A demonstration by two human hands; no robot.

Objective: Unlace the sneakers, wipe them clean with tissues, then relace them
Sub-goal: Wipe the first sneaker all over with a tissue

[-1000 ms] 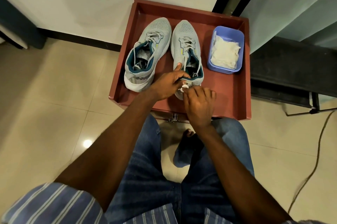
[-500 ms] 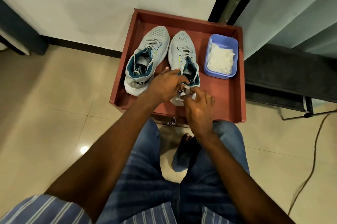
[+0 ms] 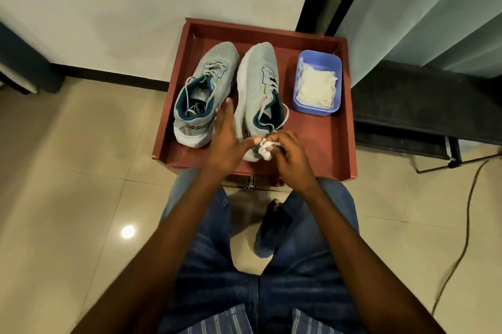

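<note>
Two grey sneakers with teal lining stand in a red tray (image 3: 336,143), both with white laces still threaded. My left hand (image 3: 226,140) lies with straight fingers between the left sneaker (image 3: 206,89) and the right sneaker (image 3: 256,75), flat against the right one's inner side. Its thumb touches a crumpled white tissue (image 3: 264,147). My right hand (image 3: 292,155) grips that tissue against the right sneaker's heel. The right sneaker leans a little to the right, and loose lace ends hang over its collar.
A blue tub (image 3: 300,94) of white tissues stands at the tray's right side. The tray sits on a tiled floor against a white wall. A dark bench (image 3: 423,113) stands to the right, and a cable (image 3: 467,230) runs across the floor. My knees are just below the tray.
My left hand has come off the right sneaker's collar and straightened along its inner side. My right hand stays at the heel with the tissue. The view has shifted slightly.
</note>
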